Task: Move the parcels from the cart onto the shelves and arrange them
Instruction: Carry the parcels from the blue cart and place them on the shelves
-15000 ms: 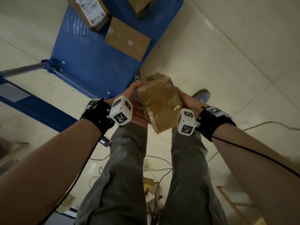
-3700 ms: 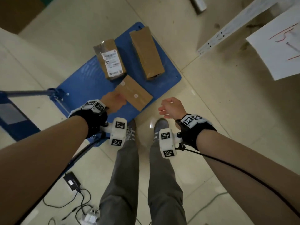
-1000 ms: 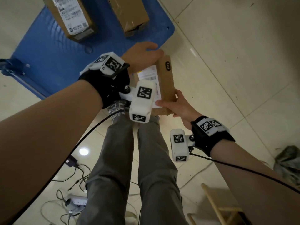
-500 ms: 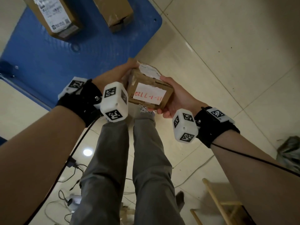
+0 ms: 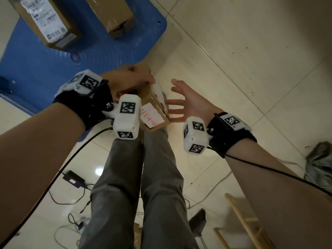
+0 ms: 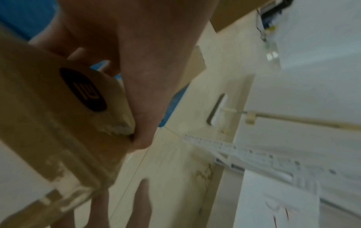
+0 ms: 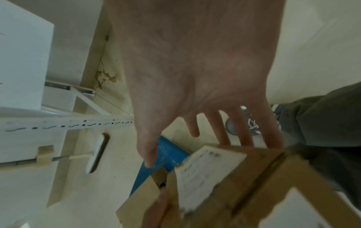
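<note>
Closest to me, my left hand grips a small brown parcel from the top, fingers curled around its end, and holds it up in the air over my legs. A white label with red writing faces me on it. My right hand is right beside the parcel with its fingers spread and straight; the fingertips reach under the box, but I cannot tell if they touch it. So I think I am in the carrying step: this parcel is off the cart and not on a shelf yet. Farther out, the blue cart sits on the floor with two more boxes on it, one with a shipping label and one plain. The white shelf frame shows only in the wrist views, off to the side. Next I should get my right hand under the parcel, turn to the shelf, and set it down flat.
</note>
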### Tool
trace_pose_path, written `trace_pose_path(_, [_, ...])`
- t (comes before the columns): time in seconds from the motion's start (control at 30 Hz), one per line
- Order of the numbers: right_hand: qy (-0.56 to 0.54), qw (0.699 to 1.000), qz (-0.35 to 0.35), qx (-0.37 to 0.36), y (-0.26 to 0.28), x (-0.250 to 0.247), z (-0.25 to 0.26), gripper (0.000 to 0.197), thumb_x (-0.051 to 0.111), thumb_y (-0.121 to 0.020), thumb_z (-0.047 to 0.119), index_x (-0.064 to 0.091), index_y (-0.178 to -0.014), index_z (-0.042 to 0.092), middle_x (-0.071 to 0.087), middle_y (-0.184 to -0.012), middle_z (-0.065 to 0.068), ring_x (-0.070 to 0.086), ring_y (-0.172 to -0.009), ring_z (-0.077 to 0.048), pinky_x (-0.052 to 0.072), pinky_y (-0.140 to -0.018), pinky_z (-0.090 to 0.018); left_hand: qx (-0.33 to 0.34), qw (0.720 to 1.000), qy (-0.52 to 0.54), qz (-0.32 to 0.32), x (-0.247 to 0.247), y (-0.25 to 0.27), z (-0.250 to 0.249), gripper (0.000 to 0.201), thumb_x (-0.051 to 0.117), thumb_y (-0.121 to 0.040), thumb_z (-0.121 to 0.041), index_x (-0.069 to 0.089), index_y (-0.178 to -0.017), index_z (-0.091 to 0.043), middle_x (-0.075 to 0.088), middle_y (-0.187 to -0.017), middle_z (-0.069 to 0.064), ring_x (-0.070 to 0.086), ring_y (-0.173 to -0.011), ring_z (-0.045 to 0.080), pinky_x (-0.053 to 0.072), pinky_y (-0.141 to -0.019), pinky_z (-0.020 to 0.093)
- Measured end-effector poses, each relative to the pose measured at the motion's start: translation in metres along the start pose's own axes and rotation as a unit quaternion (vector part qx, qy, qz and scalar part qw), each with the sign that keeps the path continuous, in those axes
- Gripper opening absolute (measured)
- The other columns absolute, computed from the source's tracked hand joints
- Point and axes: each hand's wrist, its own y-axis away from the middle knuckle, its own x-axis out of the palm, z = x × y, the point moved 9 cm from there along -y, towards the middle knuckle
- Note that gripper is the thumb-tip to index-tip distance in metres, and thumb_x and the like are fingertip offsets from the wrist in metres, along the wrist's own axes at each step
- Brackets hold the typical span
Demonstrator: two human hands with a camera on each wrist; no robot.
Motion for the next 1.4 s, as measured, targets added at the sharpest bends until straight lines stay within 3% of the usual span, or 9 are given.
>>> trace_pose_path(0.17, [-0.059, 0.993, 0.1, -0.009, 0.011, 0.028, 0.006, 0.052, 0.046, -0.095, 0.065, 0.069, -0.102, 0.019, 0.078, -0.085, -0.011, 0.077, -0.072, -0.024, 0.061, -0.056, -0.038, 0.092, 0.995, -0.008, -0.023, 0.019, 0.01, -0.049, 0.064, 0.037, -0.097, -0.06, 0.025, -0.15, -0.028, 0.056, -0.128, 0.001, 0.066, -0.1, 0.025, 0.061, -0.072, 0.038])
trace_pose_path(0.27, [-0.166, 0.979, 0.117, -0.031, 0.007, 0.029, -0.001, 0.066, 0.054, -0.089, 0.067, 0.062, -0.129, 0.014, 0.07, -0.122, -0.015, 0.069, -0.11, -0.035, 0.055, -0.093, -0.055, 0.13, 0.991, 0.012, -0.008, 0.021, 0.007, -0.066, 0.06, 0.028, -0.1, -0.057, 0.037, -0.146, -0.018, 0.062, -0.128, 0.005, 0.065, -0.103, 0.022, 0.056, -0.079, 0.03])
trace_pose_path(0.4, [-0.324, 0.931, 0.15, -0.079, 0.005, 0.021, -0.014, 0.068, 0.042, -0.094, 0.065, 0.06, -0.129, 0.009, 0.057, -0.136, -0.021, 0.051, -0.129, -0.041, 0.033, -0.113, -0.061, 0.136, 0.985, 0.081, 0.071, 0.023, 0.002, -0.068, 0.055, 0.032, -0.1, -0.055, 0.034, -0.146, -0.025, 0.073, -0.108, 0.001, 0.07, -0.096, 0.015, 0.051, -0.074, 0.02])
trace_pose_path(0.7, [-0.502, 0.84, 0.136, -0.156, 0.034, 0.023, -0.015, 0.068, 0.036, -0.102, 0.056, 0.038, -0.151, 0.01, 0.032, -0.159, -0.023, 0.028, -0.146, -0.047, 0.021, -0.117, -0.066, 0.105, 0.99, 0.043, 0.082, 0.026, 0.016, -0.04, 0.034, 0.052, -0.091, -0.054, 0.063, -0.117, -0.036, 0.062, -0.121, -0.014, 0.058, -0.114, 0.013, 0.051, -0.091, 0.036])
trace_pose_path(0.8, [-0.502, 0.834, 0.164, -0.158, 0.062, 0.035, -0.011, 0.068, 0.036, -0.101, 0.059, 0.055, -0.136, 0.004, 0.047, -0.147, -0.027, 0.033, -0.143, -0.049, 0.019, -0.119, -0.064, 0.089, 0.988, 0.076, 0.104, 0.03, 0.045, -0.044, 0.028, 0.049, -0.092, -0.057, 0.069, -0.102, -0.041, 0.07, -0.106, -0.016, 0.064, -0.107, 0.017, 0.053, -0.091, 0.041])
trace_pose_path(0.9, [-0.515, 0.826, 0.153, -0.173, 0.105, 0.038, -0.005, 0.072, 0.03, -0.104, 0.057, 0.075, -0.11, 0.002, 0.068, -0.121, -0.026, 0.059, -0.12, -0.044, 0.037, -0.112, -0.06, 0.086, 0.986, 0.091, 0.114, 0.031, 0.087, -0.063, 0.034, 0.044, -0.095, -0.058, 0.069, -0.092, -0.035, 0.069, -0.099, -0.01, 0.066, -0.096, 0.019, 0.052, -0.089, 0.044])
trace_pose_path(1.0, [-0.511, 0.82, 0.133, -0.22, 0.163, 0.044, 0.013, 0.066, 0.027, -0.108, 0.049, 0.077, -0.102, 0.007, 0.077, -0.099, -0.017, 0.075, -0.089, -0.034, 0.06, -0.082, -0.05, 0.087, 0.987, 0.068, 0.118, 0.027, 0.14, -0.092, 0.038, 0.036, -0.098, -0.058, 0.065, -0.095, -0.033, 0.066, -0.095, -0.01, 0.066, -0.086, 0.016, 0.055, -0.072, 0.034])
trace_pose_path(1.17, [-0.535, 0.797, 0.11, -0.258, 0.243, 0.056, 0.03, 0.071, 0.044, -0.1, 0.053, 0.035, -0.153, 0.007, 0.04, -0.153, -0.026, 0.04, -0.139, -0.05, 0.039, -0.109, -0.064, 0.098, 0.99, 0.038, 0.099, 0.014, 0.225, -0.142, 0.036, 0.033, -0.098, -0.059, 0.056, -0.094, -0.032, 0.06, -0.092, -0.011, 0.063, -0.078, 0.015, 0.056, -0.051, 0.025])
trace_pose_path(1.4, [-0.477, 0.848, 0.034, -0.23, 0.338, 0.061, 0.017, 0.07, 0.044, -0.096, 0.064, 0.062, -0.126, 0.004, 0.064, -0.123, -0.026, 0.062, -0.115, -0.044, 0.056, -0.094, -0.047, 0.124, 0.977, 0.019, 0.175, 0.015, 0.327, -0.163, 0.078, 0.049, -0.068, -0.086, 0.068, -0.114, -0.027, 0.072, -0.108, 0.007, 0.069, -0.101, 0.033, 0.056, -0.086, 0.045])
